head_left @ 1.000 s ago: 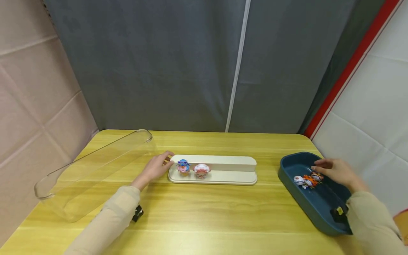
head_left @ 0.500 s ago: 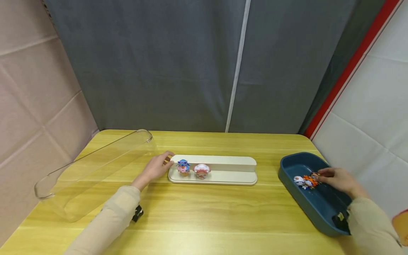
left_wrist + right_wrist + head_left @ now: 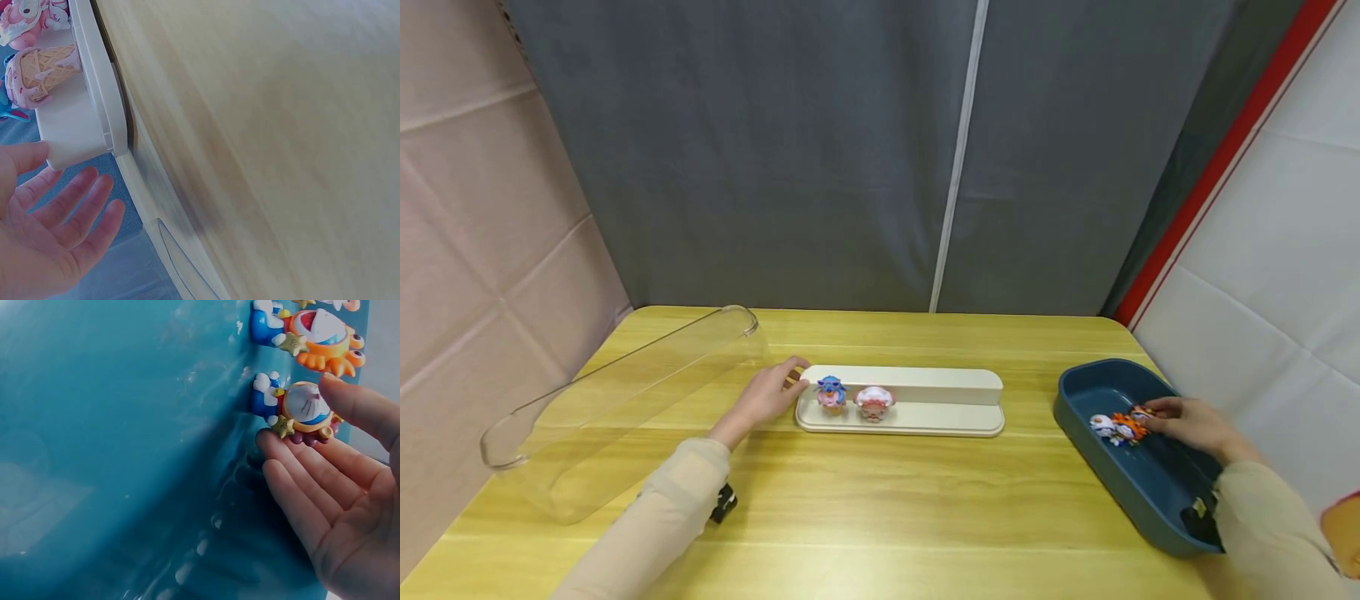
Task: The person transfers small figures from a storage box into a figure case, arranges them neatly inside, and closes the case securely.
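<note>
My left hand [image 3: 767,393] is at the left end of a cream stepped display stand [image 3: 947,415], fingers spread and thumb at its corner. On the stand are a blue-topped figurine [image 3: 832,395] with a waffle-cone base and a pink-and-white figurine [image 3: 874,402]. My right hand [image 3: 1198,425] reaches into a dark blue tray [image 3: 1138,500]. Its thumb and fingertips pinch a small figurine [image 3: 306,403] with a whiskered white face, blue legs and a gold star. Right beside that lies an orange crab-hooded figurine [image 3: 322,334], then a white-headed figurine [image 3: 1102,425].
A long clear plastic cover [image 3: 625,408] lies slantwise on the wooden table [image 3: 880,517], left of my left forearm. Dark grey curtain [image 3: 775,167] hangs behind the table. A white panel [image 3: 1285,250] rises on the right. An orange-yellow object [image 3: 1343,533] shows at the right edge.
My right hand has come down and slightly left onto the rightmost figurine in the tray and taken hold of it. The left hand has stayed at the stand's end.
</note>
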`<act>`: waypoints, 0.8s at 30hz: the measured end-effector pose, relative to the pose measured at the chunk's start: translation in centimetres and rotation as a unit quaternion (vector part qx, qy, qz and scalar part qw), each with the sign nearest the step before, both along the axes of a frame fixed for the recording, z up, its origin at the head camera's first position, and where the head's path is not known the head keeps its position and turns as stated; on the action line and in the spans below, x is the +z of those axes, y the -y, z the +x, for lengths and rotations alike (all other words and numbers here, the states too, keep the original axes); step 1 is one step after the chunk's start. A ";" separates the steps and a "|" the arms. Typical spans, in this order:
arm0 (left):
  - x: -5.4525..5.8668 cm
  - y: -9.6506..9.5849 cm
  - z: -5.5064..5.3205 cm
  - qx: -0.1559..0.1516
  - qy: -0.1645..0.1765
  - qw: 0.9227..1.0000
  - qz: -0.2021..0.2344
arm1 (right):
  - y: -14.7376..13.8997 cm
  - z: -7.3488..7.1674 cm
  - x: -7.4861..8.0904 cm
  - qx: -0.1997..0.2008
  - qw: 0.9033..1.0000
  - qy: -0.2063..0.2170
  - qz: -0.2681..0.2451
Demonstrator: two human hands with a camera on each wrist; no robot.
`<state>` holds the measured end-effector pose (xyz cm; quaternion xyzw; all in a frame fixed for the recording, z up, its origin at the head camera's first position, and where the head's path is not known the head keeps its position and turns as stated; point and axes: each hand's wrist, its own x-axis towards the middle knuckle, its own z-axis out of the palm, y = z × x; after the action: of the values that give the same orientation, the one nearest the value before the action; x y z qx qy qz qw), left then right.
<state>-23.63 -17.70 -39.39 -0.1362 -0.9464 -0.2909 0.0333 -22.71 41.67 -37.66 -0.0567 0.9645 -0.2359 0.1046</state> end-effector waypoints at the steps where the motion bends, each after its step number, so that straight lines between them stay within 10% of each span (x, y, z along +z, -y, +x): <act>1: 0.0 0.0 0.0 0.000 0.001 1.000 0.000 | 0.0 -0.1 0.0 0.001 1.000 0.000 0.000; 24: 0.2 -0.1 0.1 0.002 0.003 1.000 -0.003 | 0.5 -0.1 0.0 0.001 0.999 -0.028 -0.017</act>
<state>-23.57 -17.59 -39.21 -0.1335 -0.9476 -0.2885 0.0304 -22.77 41.16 -37.62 -0.0662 0.9628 -0.2505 0.0763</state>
